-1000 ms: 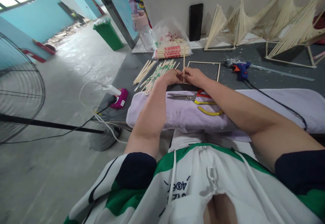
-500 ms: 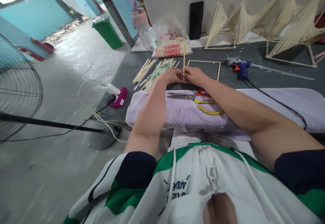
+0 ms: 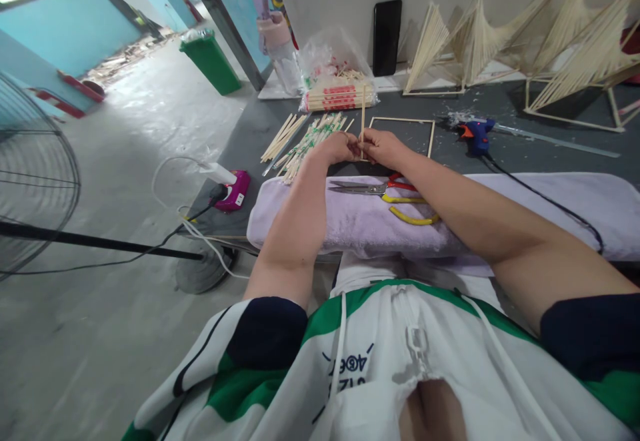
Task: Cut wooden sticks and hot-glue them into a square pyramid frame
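An upright wooden stick (image 3: 363,111) stands at the near left corner of a thin square stick frame (image 3: 403,120) on the dark table. My right hand (image 3: 380,147) pinches the lower part of this stick. Close against it on the left, my left hand (image 3: 345,148) has its fingers pressed together at the same corner; what they grip is too small to make out. Both hands hide that corner. Loose sticks with green-marked wrappers (image 3: 315,138) lie beside my left hand. Scissors (image 3: 370,188) and yellow-handled pliers (image 3: 413,216) rest on the towel.
A blue glue gun (image 3: 480,136) lies right of the frame, its cable crossing the lilac towel (image 3: 500,194). Behind are a bagged stick bundle (image 3: 340,98), a bottle (image 3: 280,44), a black phone (image 3: 387,38) and stick structures (image 3: 480,41). A pink power socket (image 3: 234,191) sits at left.
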### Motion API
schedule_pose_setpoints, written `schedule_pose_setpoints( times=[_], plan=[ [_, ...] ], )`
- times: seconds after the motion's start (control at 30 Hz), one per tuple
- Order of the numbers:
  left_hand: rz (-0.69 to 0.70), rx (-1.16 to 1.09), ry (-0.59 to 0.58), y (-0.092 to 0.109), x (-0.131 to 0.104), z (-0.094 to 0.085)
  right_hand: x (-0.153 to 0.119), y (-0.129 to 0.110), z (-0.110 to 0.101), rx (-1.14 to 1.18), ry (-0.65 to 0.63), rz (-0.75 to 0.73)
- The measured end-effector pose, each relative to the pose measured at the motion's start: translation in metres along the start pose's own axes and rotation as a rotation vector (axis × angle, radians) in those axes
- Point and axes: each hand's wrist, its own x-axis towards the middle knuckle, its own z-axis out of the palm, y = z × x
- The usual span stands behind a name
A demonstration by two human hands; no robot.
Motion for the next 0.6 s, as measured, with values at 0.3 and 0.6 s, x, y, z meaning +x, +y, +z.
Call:
schedule_pose_setpoints(
  times=[0.3,0.6],
  plan=[
    [0.010,0.022,-0.005,0.004,-0.003,-0.001,0.001,0.004,0.001,0.028,-0.001,0.000],
    [-0.018,-0.029,-0.004,0.011,-0.006,-0.002,0.001,0.002,0.000,0.016,-0.006,-0.003]
  ],
)
